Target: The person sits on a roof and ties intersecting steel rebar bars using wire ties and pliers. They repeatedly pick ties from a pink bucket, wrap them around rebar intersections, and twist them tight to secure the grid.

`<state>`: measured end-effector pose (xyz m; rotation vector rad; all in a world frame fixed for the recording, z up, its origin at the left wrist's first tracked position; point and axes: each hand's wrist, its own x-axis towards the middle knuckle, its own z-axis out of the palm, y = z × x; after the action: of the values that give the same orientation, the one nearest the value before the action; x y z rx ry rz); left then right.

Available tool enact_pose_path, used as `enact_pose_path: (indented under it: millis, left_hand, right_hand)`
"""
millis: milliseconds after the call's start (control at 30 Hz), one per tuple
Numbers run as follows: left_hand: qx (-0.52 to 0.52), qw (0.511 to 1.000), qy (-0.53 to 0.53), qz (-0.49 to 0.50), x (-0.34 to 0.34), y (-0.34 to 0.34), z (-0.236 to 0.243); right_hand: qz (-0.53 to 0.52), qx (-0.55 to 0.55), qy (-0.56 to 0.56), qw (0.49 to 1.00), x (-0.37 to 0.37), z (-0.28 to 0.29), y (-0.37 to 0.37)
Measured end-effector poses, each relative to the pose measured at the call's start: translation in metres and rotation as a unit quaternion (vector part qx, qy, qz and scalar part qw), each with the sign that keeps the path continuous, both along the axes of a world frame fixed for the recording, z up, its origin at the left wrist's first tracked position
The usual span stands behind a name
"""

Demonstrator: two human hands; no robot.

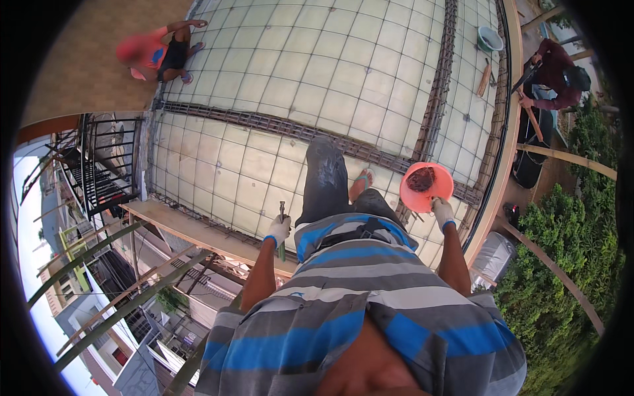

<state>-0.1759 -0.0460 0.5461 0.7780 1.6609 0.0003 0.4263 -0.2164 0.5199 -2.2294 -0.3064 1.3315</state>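
Note:
My left hand [279, 229], in a white glove with a blue cuff, is closed around what looks like a pair of pincers [282, 210]. Their metal head points up past my fingers, and a green handle shows below. On the other side, my right hand [442, 212], gloved alike, grips the rim of an orange plastic bucket [411, 198]. Inside the bucket lies a dark reddish-brown bundle of wire [421, 179]. Both hands are beside my hips, above a grid of steel reinforcing bars [264, 155] over pale panels.
Thick rebar beam cages [264, 125] cross the deck. A person in red [162, 56] crouches at the far left; another in dark red [555, 76] works beyond the right edge board [508, 79]. A grey-green basin [489, 39] and wood piece [485, 78] lie far right. Bamboo poles [132, 290] stick out past the edge.

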Motion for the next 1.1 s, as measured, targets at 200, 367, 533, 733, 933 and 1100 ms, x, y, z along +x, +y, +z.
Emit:
enact_pose_path:
  millis: [200, 367, 533, 733, 933, 1100]
  left_hand:
    - [-0.128, 0.991, 0.032, -0.038, 0.002, -0.003, -0.03]
    - [-0.146, 0.987, 0.025, -0.065, 0.021, 0.074, -0.028]
    - [-0.13, 0.988, 0.021, -0.075, 0.076, 0.216, -0.041]
    - [-0.068, 0.983, -0.009, -0.171, 0.139, 0.452, -0.058]
    - [0.2, 0.951, 0.041, -0.23, 0.191, 0.695, -0.031]
    - [0.253, 0.96, -0.018, -0.122, 0.198, 0.788, -0.023]
  right_hand:
    - [-0.066, 0.008, 0.028, 0.997, 0.03, -0.006, 0.032]
    - [-0.158, -0.064, 0.078, 0.982, 0.034, -0.029, 0.025]
    - [-0.164, -0.161, 0.136, 0.964, 0.028, -0.011, 0.056]
    - [-0.226, -0.271, 0.028, 0.935, 0.031, 0.041, 0.154]
    - [-0.272, -0.166, 0.074, 0.945, 0.054, 0.031, 0.216]
    - [-0.276, -0.096, 0.103, 0.951, 0.066, 0.028, 0.3]
